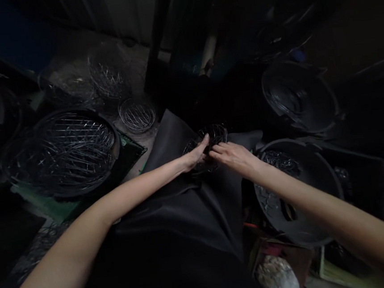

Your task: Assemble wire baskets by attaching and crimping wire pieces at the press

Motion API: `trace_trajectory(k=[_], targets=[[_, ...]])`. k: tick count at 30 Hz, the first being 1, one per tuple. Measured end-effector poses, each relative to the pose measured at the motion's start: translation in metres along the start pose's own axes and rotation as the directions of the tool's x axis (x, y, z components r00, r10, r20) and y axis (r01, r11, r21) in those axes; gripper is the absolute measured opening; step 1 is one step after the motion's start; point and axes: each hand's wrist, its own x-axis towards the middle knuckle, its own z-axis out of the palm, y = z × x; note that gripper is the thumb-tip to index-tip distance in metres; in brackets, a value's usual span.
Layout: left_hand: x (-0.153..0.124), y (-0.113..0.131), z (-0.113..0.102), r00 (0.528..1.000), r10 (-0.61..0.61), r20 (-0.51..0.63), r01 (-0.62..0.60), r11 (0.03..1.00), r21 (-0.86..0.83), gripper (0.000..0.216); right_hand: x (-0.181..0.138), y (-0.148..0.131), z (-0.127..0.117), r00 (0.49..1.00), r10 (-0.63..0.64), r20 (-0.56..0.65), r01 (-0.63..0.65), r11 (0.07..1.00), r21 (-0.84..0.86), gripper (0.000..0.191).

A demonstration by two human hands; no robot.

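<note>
A small round wire mesh piece (215,135) rests on the dark cloth (183,198) over my lap, in the middle of the view. My left hand (197,154) lies on its near left edge, fingers together and pointing right, curled onto the wire. My right hand (234,156) meets it from the right, fingers bent and pinching the wire at the same spot. The dim light hides how the fingertips sit on the mesh.
A large round wire basket (61,151) lies at the left, with smaller wire baskets (137,114) behind it. Dark round bowls (298,96) and a dark basin (297,193) stand at the right. A dark post (156,39) rises at the back.
</note>
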Motion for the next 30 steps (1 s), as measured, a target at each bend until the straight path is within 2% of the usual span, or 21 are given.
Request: trace_trajectory(k=[2, 4, 5, 6, 7, 9, 10, 12, 15, 18, 20, 21, 23, 26, 28, 30], targets=[[-0.009, 0.013, -0.004, 0.998, 0.035, -0.057, -0.027, 0.99, 0.139, 0.072, 0.006, 0.015, -0.001, 0.998, -0.033, 0.051, 0.03, 0.998, 0.057, 0.019], [-0.025, 0.032, -0.008, 0.961, 0.208, -0.181, -0.129, 0.92, 0.371, 0.056, 0.013, 0.03, -0.007, 0.999, -0.005, 0.045, 0.0, 0.992, 0.125, 0.018], [-0.034, 0.042, -0.01, 0.911, 0.345, -0.224, -0.194, 0.841, 0.504, 0.047, 0.016, 0.037, -0.013, 0.999, 0.044, 0.024, -0.048, 0.985, 0.165, 0.017], [-0.045, 0.052, -0.012, 0.839, 0.494, -0.228, -0.254, 0.728, 0.637, 0.039, 0.019, 0.043, -0.021, 0.995, 0.099, 0.003, -0.097, 0.97, 0.221, 0.017], [-0.055, 0.061, -0.014, 0.755, 0.63, -0.183, -0.3, 0.579, 0.758, 0.032, 0.02, 0.046, -0.029, 0.989, 0.146, -0.015, -0.135, 0.947, 0.292, 0.016], [-0.074, 0.074, -0.017, 0.607, 0.794, 0.029, -0.325, 0.214, 0.921, 0.023, 0.02, 0.048, -0.046, 0.973, 0.221, -0.061, -0.169, 0.873, 0.457, 0.017], [-0.08, 0.078, -0.018, 0.563, 0.812, 0.156, -0.31, 0.033, 0.95, 0.021, 0.019, 0.047, -0.054, 0.962, 0.259, -0.086, -0.173, 0.824, 0.54, 0.019], [-0.087, 0.08, -0.022, 0.521, 0.774, 0.36, -0.27, -0.25, 0.93, 0.022, 0.017, 0.041, -0.064, 0.925, 0.363, -0.11, -0.195, 0.704, 0.683, 0.022], [-0.092, 0.08, -0.026, 0.443, 0.716, 0.541, -0.225, -0.495, 0.839, 0.024, 0.014, 0.031, -0.068, 0.871, 0.484, -0.084, -0.208, 0.519, 0.829, 0.024], [-0.102, 0.083, -0.026, 0.354, 0.665, 0.658, -0.254, -0.609, 0.751, 0.026, 0.01, 0.021, -0.069, 0.852, 0.522, -0.032, -0.179, 0.349, 0.92, 0.028], [-0.113, 0.086, -0.025, 0.346, 0.634, 0.691, -0.3, -0.623, 0.722, 0.027, 0.005, 0.012, -0.07, 0.851, 0.524, 0.011, -0.152, 0.226, 0.962, 0.033], [-0.119, 0.087, -0.024, 0.368, 0.613, 0.699, -0.326, -0.619, 0.714, 0.026, 0.003, 0.006, -0.07, 0.854, 0.52, 0.03, -0.139, 0.173, 0.975, 0.034], [-0.128, 0.089, -0.022, 0.449, 0.541, 0.711, -0.381, -0.604, 0.7, 0.023, -0.001, -0.007, -0.07, 0.864, 0.501, 0.054, -0.126, 0.112, 0.986, 0.035], [-0.134, 0.086, -0.017, 0.555, 0.426, 0.714, -0.43, -0.587, 0.686, 0.022, -0.003, -0.029, -0.065, 0.863, 0.501, 0.063, -0.145, 0.127, 0.981, 0.029], [-0.136, 0.079, -0.012, 0.58, 0.409, 0.704, -0.417, -0.594, 0.689, 0.025, -0.003, -0.038, -0.058, 0.854, 0.517, 0.063, -0.155, 0.137, 0.978, 0.025], [-0.141, 0.069, -0.007, 0.597, 0.396, 0.698, -0.42, -0.587, 0.692, 0.026, -0.008, -0.038, -0.051, 0.822, 0.564, 0.08, -0.169, 0.108, 0.98, 0.021]])
